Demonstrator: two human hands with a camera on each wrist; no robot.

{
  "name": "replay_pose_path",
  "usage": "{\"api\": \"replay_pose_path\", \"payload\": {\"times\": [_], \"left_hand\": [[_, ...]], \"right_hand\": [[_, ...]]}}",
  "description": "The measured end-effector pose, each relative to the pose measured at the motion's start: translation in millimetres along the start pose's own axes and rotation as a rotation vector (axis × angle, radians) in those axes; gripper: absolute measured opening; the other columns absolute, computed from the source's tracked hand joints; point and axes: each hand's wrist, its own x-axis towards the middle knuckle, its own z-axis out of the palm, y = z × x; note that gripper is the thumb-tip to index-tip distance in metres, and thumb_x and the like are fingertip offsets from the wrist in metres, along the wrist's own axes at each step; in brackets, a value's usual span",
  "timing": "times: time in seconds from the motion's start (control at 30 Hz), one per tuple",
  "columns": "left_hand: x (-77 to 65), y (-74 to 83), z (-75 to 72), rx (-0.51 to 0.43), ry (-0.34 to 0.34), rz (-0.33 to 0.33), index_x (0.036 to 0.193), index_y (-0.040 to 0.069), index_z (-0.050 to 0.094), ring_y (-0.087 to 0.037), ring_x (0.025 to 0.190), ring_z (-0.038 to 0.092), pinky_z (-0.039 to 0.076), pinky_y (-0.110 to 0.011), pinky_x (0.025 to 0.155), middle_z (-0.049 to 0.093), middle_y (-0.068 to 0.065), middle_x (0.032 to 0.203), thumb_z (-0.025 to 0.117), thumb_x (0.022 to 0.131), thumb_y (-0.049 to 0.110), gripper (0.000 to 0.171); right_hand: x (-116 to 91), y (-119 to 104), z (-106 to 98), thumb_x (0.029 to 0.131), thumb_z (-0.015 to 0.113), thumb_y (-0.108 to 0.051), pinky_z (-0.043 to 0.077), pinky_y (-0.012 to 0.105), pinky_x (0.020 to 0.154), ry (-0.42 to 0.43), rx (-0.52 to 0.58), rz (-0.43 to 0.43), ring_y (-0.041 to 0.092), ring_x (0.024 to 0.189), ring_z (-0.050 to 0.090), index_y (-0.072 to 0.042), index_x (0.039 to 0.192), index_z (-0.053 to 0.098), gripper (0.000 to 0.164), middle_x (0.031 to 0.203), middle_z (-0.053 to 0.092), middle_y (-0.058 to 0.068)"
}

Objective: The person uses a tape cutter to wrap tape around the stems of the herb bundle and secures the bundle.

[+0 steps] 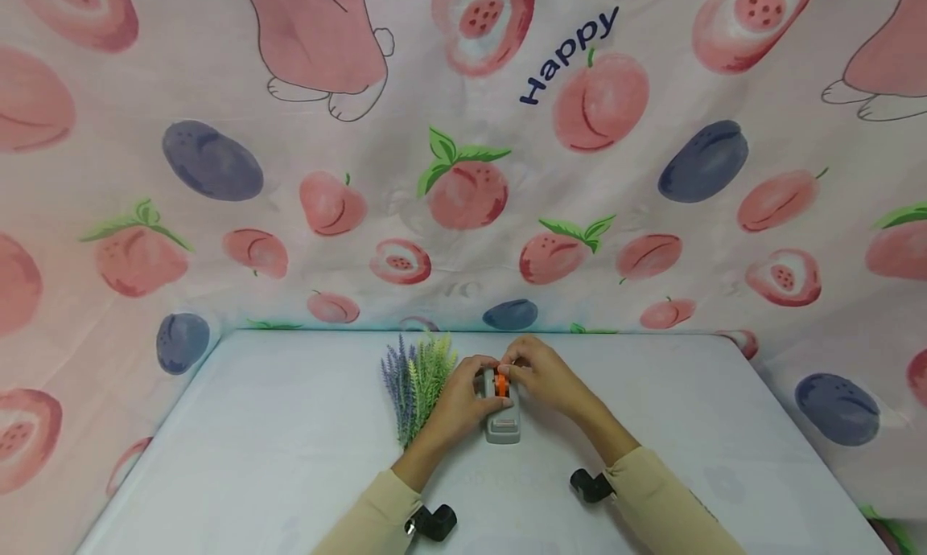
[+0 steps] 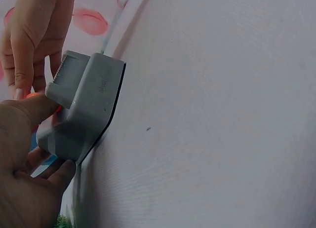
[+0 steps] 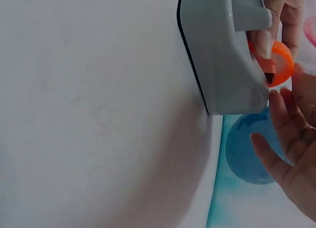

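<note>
Head view: a pale surface (image 1: 253,426), backed and flanked by fruit-printed cloth (image 1: 463,100); near edge cut off by the frame. Near the middle, toward the far edge, a grey tape dispenser (image 1: 503,431) with an orange roll (image 1: 501,385) in its well. Left grip (image 1: 463,398) curled round the dispenser's left side, partly hiding it. Right grip (image 1: 545,376) bent in at the roll from the right; pinching or merely touching, impossible to tell. Just left of the left grip, purple and yellow-green flower sprigs (image 1: 420,382), stems partly behind the forearm. Wide stretches of surface toward both side edges, only a narrow strip toward the far one.

Left wrist view: dispenser large, thumb and fingers of the left grip round it, roll mostly hidden behind. Much bare surface toward the right. Green tuft at the lower left, too cropped to make out.

Right wrist view: dispenser cut off at the top, close to the surface's edge line; right grip at the roll's rim, cropped by the frame. Beyond the edge, a blue printed fruit (image 3: 249,151), partly covered by fingers.
</note>
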Motion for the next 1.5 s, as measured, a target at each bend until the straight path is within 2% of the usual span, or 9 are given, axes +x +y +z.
{"api": "replay_pose_path", "payload": {"times": [0.2,0.53,0.6,0.77,0.83,0.97,1.17,1.3,1.5], "left_hand": [[0.3,1.0,-0.5,0.012,-0.006,0.01,0.133,0.013,0.059,-0.024,0.124,0.058,0.051,-0.043,0.104,0.058,-0.007,0.133,0.085,0.084,0.013,0.055],[4.7,1.6,-0.8,0.0,-0.011,0.025,0.13,0.01,0.06,-0.025,0.121,0.058,0.051,-0.044,0.103,0.058,-0.01,0.13,0.085,0.083,0.009,0.054],[4.9,1.7,-1.1,-0.005,-0.014,0.017,0.13,0.01,0.06,-0.025,0.122,0.058,0.051,-0.043,0.103,0.057,-0.01,0.131,0.085,0.083,0.008,0.054],[5.0,1.1,-1.5,0.017,-0.009,0.009,0.131,0.013,0.06,-0.024,0.121,0.057,0.049,-0.044,0.104,0.058,-0.008,0.131,0.085,0.083,0.011,0.054],[5.1,0.8,-1.6,0.02,-0.009,0.013,0.131,0.014,0.061,-0.024,0.12,0.058,0.049,-0.045,0.104,0.058,-0.008,0.13,0.086,0.083,0.012,0.054],[4.9,0.9,-1.5,0.01,-0.017,0.006,0.131,0.013,0.06,-0.025,0.12,0.058,0.05,-0.046,0.103,0.058,-0.009,0.13,0.085,0.083,0.011,0.054],[4.4,1.6,-1.8,0.036,-0.015,-0.002,0.133,0.014,0.06,-0.026,0.121,0.059,0.05,-0.046,0.104,0.059,-0.009,0.131,0.085,0.083,0.014,0.056],[4.4,1.5,-1.7,0.044,-0.01,0.016,0.132,0.014,0.061,-0.025,0.121,0.059,0.05,-0.046,0.104,0.06,-0.009,0.13,0.086,0.083,0.014,0.055],[4.2,-0.3,-1.9,0.046,-0.004,0.02,0.131,0.015,0.061,-0.024,0.121,0.059,0.049,-0.047,0.104,0.06,-0.008,0.129,0.086,0.083,0.016,0.054]], "right_hand": [[-1,0,3,0.099,0.066,-0.014,0.051,0.029,0.082,-0.016,-0.01,-0.029,0.016,0.094,0.055,-0.01,0.09,0.066,0.01,0.104,0.058,0.003],[-6,9,6,0.1,0.063,-0.009,0.051,0.029,0.088,-0.015,0.075,-0.063,0.018,0.102,0.055,-0.009,0.089,0.062,0.011,0.111,0.056,0.005],[-8,11,6,0.1,0.063,-0.01,0.052,0.031,0.091,-0.025,0.114,-0.064,0.019,0.104,0.056,-0.009,0.09,0.063,0.011,0.115,0.056,0.006],[-12,15,6,0.096,0.07,-0.017,0.053,0.046,0.1,0.008,0.172,-0.066,0.021,0.11,0.059,-0.011,0.096,0.066,0.007,0.123,0.058,0.008],[-12,16,5,0.093,0.075,-0.019,0.052,0.05,0.099,0.035,0.17,-0.069,0.023,0.109,0.061,-0.011,0.103,0.066,0.015,0.123,0.058,0.009],[-11,16,4,0.09,0.079,-0.021,0.055,0.049,0.095,0.072,0.129,-0.055,0.022,0.104,0.064,-0.012,0.115,0.069,0.029,0.118,0.06,0.002],[-9,15,4,0.088,0.081,-0.02,0.057,0.046,0.092,0.091,0.102,-0.038,0.018,0.104,0.062,-0.012,0.103,0.08,0.016,0.106,0.063,-0.001],[-9,13,5,0.088,0.08,-0.019,0.057,0.047,0.092,0.103,0.115,-0.04,0.017,0.103,0.062,-0.013,0.096,0.08,0.009,0.104,0.064,-0.002],[-8,10,4,0.089,0.078,-0.024,0.055,0.046,0.093,0.083,0.091,-0.04,0.015,0.103,0.062,-0.016,0.09,0.079,0.008,0.105,0.063,-0.004]]}}
